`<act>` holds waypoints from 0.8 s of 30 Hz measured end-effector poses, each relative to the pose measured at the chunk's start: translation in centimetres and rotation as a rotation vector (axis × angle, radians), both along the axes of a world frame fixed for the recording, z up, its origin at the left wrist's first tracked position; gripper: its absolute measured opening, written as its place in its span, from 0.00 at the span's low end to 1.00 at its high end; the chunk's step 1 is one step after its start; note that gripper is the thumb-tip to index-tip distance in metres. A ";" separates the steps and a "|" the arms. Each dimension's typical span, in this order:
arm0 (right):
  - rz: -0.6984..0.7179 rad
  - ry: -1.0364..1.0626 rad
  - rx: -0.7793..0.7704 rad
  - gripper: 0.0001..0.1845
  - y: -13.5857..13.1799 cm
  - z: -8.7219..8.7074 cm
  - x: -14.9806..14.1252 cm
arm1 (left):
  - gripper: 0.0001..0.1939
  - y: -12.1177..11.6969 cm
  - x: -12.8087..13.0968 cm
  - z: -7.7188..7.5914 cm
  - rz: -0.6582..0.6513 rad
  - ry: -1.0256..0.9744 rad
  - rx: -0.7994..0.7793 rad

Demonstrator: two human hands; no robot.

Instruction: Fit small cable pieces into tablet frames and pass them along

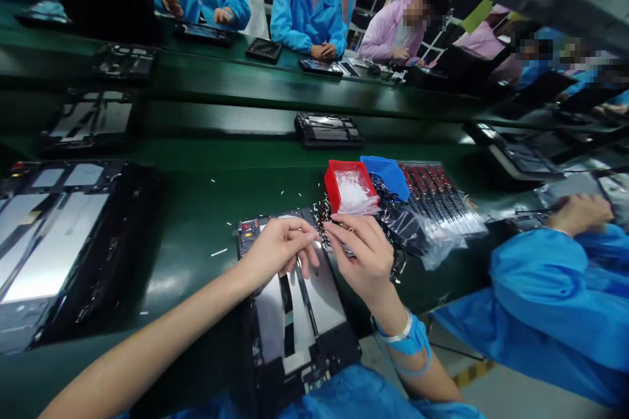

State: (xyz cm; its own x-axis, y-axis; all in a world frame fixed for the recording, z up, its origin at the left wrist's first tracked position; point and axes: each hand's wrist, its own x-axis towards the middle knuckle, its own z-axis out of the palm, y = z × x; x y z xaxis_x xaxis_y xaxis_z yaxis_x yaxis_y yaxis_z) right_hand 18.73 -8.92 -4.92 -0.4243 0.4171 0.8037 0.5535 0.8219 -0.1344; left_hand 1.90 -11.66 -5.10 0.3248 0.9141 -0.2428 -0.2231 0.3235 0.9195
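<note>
A dark tablet-like device housing (299,334) lies on the green conveyor belt (196,222), its silver panels facing up. My left hand (278,252) is curled over the housing's top edge, its fingertips close to my right hand (361,252). Thumb and fingers of my right hand pinch at something small and thin, too small to name. Just beyond my fingertips lies a heap of small dark strips (323,219). Whether my left hand holds anything is hidden.
A red box (331,186) holding clear plastic, a blue pouch (386,177) and a clear bag of packaged strips (435,200) sit beyond my hands. Further device housings (329,129) lie on the belts. A co-worker's hand (582,213) and blue sleeve (540,301) are at right.
</note>
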 end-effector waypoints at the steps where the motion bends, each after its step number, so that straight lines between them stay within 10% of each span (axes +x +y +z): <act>1: 0.003 0.006 -0.024 0.09 0.0 0.0 -0.2 | 0.13 0.2 0.0 0.0 0.010 -0.007 0.006; 14: 0.020 -0.045 -0.200 0.07 1.1 0.0 -1.0 | 0.09 0.8 -0.3 -0.2 0.138 0.085 -0.012; 20: -0.376 -0.105 -0.023 0.10 6.3 -0.7 1.5 | 0.04 1.7 -0.9 -0.9 0.184 0.049 -0.102; 24: -0.164 -0.077 -0.033 0.07 4.8 -0.4 0.2 | 0.05 1.8 -1.0 -1.4 0.199 0.028 -0.105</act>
